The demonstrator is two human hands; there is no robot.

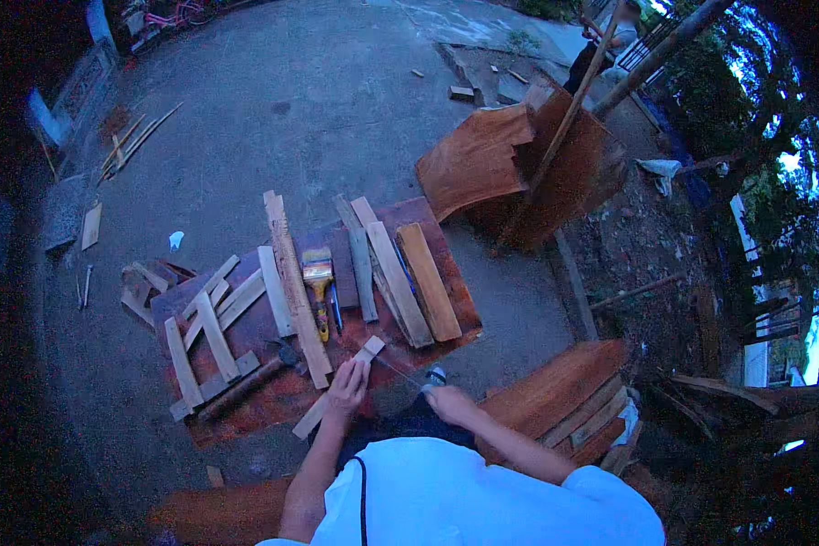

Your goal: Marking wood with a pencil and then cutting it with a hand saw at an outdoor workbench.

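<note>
My left hand (346, 389) presses a short pale wooden strip (311, 417) down at the near edge of the reddish-brown board table (232, 420). The strip's square far end sticks out past my fingers. In my right hand (452, 406) is a thin-bladed tool (435, 375), which looks like a handsaw seen edge-on. Its narrow blade slants up and left toward that far end; whether it touches the wood I cannot tell. A hammer (247, 386) lies left of my left hand. Ahead are a paintbrush (319, 282) with a yellow handle and a blue pen (337, 311).
Several wooden slats (400, 284) lie across the table, and a joined wooden frame (214, 337) rests at its left. Brown slabs (555, 391) are stacked by my right arm. A large curved wood piece (482, 159) stands beyond the table, with another person (621, 41) farther off.
</note>
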